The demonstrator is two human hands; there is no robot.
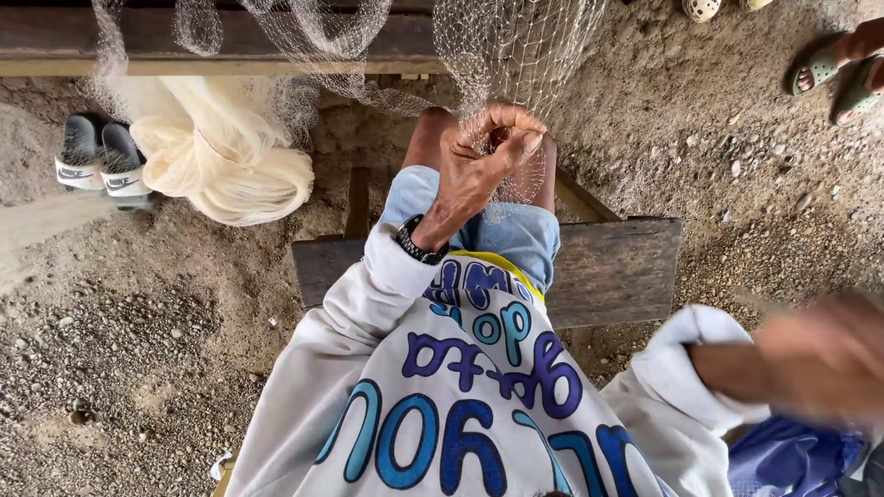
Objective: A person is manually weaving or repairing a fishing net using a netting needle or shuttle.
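My left hand point(479, 161) is raised over my knees, fingers pinched on the mesh of a fine fishing net point(511, 46) that hangs down from above. A dark watch point(419, 244) sits on that wrist below a white sleeve. My right hand point(815, 359) is far out at the right edge, blurred by motion; whether it holds anything cannot be made out. I sit on a weathered wooden bench point(612, 267), in a white shirt with blue lettering and light blue shorts.
A pile of cream-coloured bundled net point(226, 156) lies on the sandy ground at left, beside a pair of black-and-white slides point(101, 161). A wooden beam point(221, 41) runs along the top. Another person's feet in green sandals point(838, 74) stand at the upper right.
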